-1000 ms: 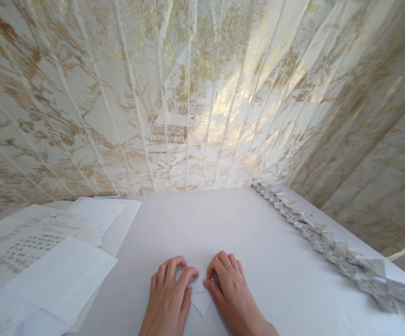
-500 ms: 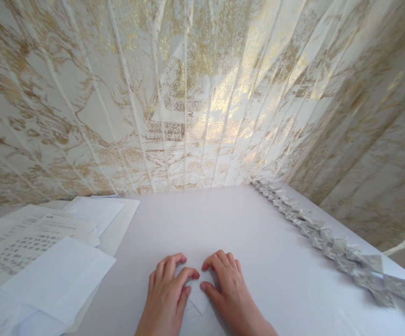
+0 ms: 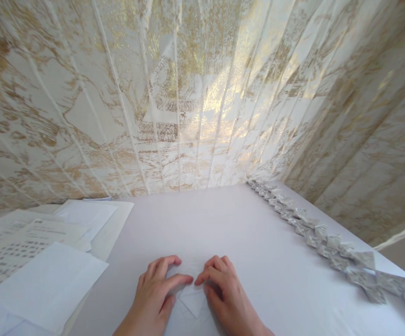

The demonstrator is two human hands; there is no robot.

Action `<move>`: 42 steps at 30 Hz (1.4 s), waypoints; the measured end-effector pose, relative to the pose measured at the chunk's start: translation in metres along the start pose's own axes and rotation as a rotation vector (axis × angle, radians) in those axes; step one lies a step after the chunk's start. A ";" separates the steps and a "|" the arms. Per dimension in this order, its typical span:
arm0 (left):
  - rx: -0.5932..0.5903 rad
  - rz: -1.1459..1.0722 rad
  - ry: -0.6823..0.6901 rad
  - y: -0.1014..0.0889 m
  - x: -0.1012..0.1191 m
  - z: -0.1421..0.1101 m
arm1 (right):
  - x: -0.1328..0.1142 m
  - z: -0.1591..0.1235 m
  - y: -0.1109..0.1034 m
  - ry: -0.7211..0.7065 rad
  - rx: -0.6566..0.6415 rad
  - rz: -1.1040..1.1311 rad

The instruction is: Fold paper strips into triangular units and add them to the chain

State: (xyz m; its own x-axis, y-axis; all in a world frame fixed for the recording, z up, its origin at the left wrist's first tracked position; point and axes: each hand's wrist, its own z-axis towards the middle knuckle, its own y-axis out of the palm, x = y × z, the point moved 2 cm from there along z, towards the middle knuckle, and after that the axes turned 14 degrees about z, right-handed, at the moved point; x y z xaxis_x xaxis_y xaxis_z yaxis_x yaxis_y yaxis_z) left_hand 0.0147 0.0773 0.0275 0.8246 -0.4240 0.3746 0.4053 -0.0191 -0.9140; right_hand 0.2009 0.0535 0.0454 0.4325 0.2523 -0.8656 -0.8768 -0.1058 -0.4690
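Note:
A small piece of white folded paper lies on the white tabletop between my hands, with a pointed flap toward me. My left hand rests at its left side, fingers apart. The index fingertip reaches the paper's upper edge and the thumb lies by its left edge. On the other side, my right hand has bent fingers and a curled thumb at the paper's right edge. Its index fingertip presses near the top, close to the left index tip. White paper on a white table makes the outline hard to see.
Loose white sheets and a printed page are piled on the left of the table. A long row of folded grey paper pieces runs along the right edge. A gold-patterned curtain hangs behind.
My left hand has shifted left and opened wider, its thumb farther from the paper's middle. My right index finger has stretched left across the paper's top. The view has shifted slightly.

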 end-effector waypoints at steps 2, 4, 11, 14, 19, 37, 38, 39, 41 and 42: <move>0.012 0.002 0.008 0.001 0.001 0.000 | 0.000 -0.001 0.007 -0.084 -0.038 0.008; 0.034 0.012 0.009 0.001 0.004 0.000 | -0.001 -0.002 0.010 -0.128 -0.067 -0.020; -0.032 0.009 0.215 -0.001 0.018 0.008 | 0.001 0.000 -0.006 -0.080 -0.048 -0.067; -0.121 0.088 0.278 -0.002 0.024 0.012 | 0.001 0.000 -0.008 -0.068 -0.066 -0.013; -0.133 0.149 0.160 -0.008 0.025 0.015 | 0.003 0.002 -0.010 -0.041 -0.026 0.074; 0.159 -0.471 -0.021 -0.003 0.026 0.005 | 0.002 -0.002 -0.015 -0.452 0.189 -0.028; 0.174 -0.403 -0.006 -0.001 0.025 0.005 | -0.002 -0.002 -0.016 -0.465 0.137 -0.067; 0.166 -0.346 0.001 0.001 0.023 0.004 | -0.005 -0.001 -0.016 -0.453 0.083 -0.090; 0.094 -0.244 0.009 0.004 0.020 0.005 | -0.005 0.000 -0.014 -0.413 -0.018 -0.111; 0.053 -0.198 0.018 0.005 0.018 0.005 | -0.004 0.000 -0.012 -0.397 -0.053 -0.119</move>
State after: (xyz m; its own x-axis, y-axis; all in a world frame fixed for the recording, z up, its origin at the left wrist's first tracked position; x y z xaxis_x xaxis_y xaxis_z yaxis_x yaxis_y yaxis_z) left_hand 0.0342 0.0742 0.0302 0.7194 -0.4331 0.5431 0.5797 -0.0565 -0.8129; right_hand 0.2100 0.0541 0.0548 0.4067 0.6155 -0.6751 -0.8094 -0.1000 -0.5787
